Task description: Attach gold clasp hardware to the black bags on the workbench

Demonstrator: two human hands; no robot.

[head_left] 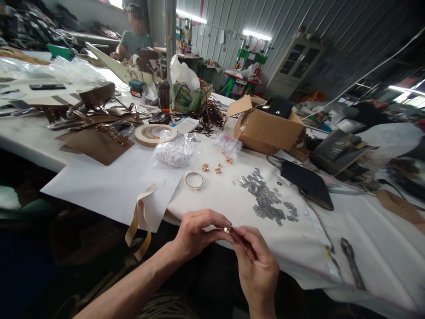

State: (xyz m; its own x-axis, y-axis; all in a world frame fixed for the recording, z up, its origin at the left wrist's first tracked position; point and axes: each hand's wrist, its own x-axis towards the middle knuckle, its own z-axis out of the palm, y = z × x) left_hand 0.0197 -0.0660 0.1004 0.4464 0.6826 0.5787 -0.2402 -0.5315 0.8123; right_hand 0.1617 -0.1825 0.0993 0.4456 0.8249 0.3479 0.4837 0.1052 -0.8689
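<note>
At the near edge of the white table, my left hand pinches a small shiny gold metal fitting between thumb and fingers. My right hand meets it from the other side, its thumb and fingertips closed at the same fitting. The fitting's exact kind is too small to make out. Beyond my hands lie small piles of gold metal fittings and a roll of tape. Right of those spreads a heap of flat grey metal plates.
Pliers lie at the right edge. A black leather piece and a cardboard box stand behind the plates. Brown leather pieces, a large tape roll and a plastic bag lie left. A person sits across.
</note>
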